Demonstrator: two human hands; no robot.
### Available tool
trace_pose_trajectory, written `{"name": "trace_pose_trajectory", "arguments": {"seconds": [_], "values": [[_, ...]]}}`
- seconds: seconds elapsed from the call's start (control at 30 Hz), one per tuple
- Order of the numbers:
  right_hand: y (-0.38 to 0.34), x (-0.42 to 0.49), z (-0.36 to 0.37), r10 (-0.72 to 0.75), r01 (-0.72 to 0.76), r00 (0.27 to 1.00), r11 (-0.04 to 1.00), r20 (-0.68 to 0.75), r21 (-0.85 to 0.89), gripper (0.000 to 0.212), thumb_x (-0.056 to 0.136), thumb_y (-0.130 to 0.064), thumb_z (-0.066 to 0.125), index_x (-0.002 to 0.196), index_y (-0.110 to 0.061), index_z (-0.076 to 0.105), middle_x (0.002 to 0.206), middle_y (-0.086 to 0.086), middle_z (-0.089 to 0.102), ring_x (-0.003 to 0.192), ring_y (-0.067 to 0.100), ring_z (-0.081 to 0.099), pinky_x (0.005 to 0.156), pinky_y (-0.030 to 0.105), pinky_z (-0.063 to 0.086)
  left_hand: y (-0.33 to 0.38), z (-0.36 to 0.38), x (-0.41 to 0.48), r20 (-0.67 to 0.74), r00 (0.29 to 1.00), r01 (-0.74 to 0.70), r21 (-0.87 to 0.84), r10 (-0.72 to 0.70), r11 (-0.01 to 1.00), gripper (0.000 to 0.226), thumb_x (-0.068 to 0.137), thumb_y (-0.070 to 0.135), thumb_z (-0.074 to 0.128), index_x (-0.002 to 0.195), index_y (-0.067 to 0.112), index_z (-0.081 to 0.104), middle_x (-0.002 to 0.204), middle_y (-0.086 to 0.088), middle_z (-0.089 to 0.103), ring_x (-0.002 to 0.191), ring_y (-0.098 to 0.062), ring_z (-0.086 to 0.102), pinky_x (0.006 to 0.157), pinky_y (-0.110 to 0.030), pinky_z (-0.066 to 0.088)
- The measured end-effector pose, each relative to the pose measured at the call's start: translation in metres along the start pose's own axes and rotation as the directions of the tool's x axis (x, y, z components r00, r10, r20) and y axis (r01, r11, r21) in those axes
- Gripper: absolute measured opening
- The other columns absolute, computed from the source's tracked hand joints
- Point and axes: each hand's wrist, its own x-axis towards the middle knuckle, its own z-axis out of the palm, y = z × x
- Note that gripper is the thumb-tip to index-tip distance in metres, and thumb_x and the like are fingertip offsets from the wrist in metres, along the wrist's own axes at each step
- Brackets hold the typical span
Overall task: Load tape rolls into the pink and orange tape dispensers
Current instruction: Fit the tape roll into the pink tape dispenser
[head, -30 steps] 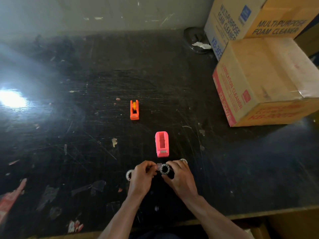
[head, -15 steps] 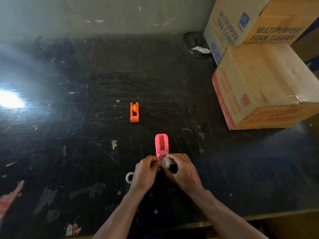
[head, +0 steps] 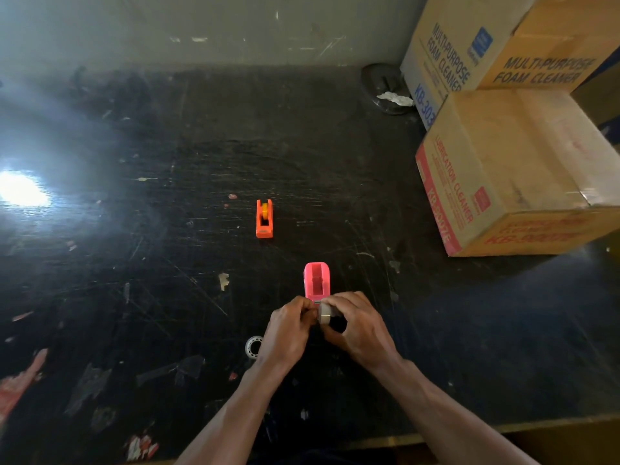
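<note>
Both hands (head: 322, 325) pinch tape roll (head: 324, 313) | pink dispenser (head: 317, 280) empty | orange dispenser (head: 264, 218) w/ roll

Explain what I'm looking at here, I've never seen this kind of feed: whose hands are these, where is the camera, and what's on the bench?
There is no machine: a person works with two bare hands, and the single camera sits on their head, looking forward and down. The left hand and right hand together hold a small tape roll just in front of the pink dispenser, whose slot looks empty. Farther back on the black table stands the orange dispenser, with a yellowish roll already in it. Another clear roll lies flat beside the left wrist. Two cardboard boxes are at the back right.
</note>
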Motion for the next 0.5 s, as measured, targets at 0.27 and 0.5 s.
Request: {"name": "trace_pose_trajectory", "arguments": {"seconds": [0.27, 0.5], "values": [[-0.001, 0.010, 0.002, 0.127, -0.124, 0.992, 0.987, -0.023, 0.099, 0.055, 0.083, -0.030, 0.082, 0.134, -0.025, 0.061, 0.128, -0.009, 0.064, 0.113, -0.005, 0.048, 0.090, 0.007, 0.039, 0.001, -0.002, 0.011, -0.058, 0.997, 0.044, -0.053, -0.047, 0.998, 0.015, 0.098, 0.012, 0.062, 0.105, 0.023, 0.069, 0.098, 0.010, 0.070, 0.090, 0.000, 0.069, 0.082, -0.026, 0.060], [-0.007, 0.018, 0.008, 0.412, -0.371, 0.911, 0.840, -0.019, 0.396, 0.048, 0.084, -0.028, 0.082, 0.128, -0.024, 0.064, 0.116, -0.015, 0.069, 0.105, -0.003, 0.064, 0.092, 0.025, 0.057, -0.001, -0.003, 0.030, -0.061, 0.988, 0.128, -0.180, -0.141, 0.975, 0.013, 0.098, 0.013, 0.063, 0.106, 0.021, 0.070, 0.099, 0.006, 0.072, 0.088, -0.003, 0.072, 0.083, -0.029, 0.062]]}}
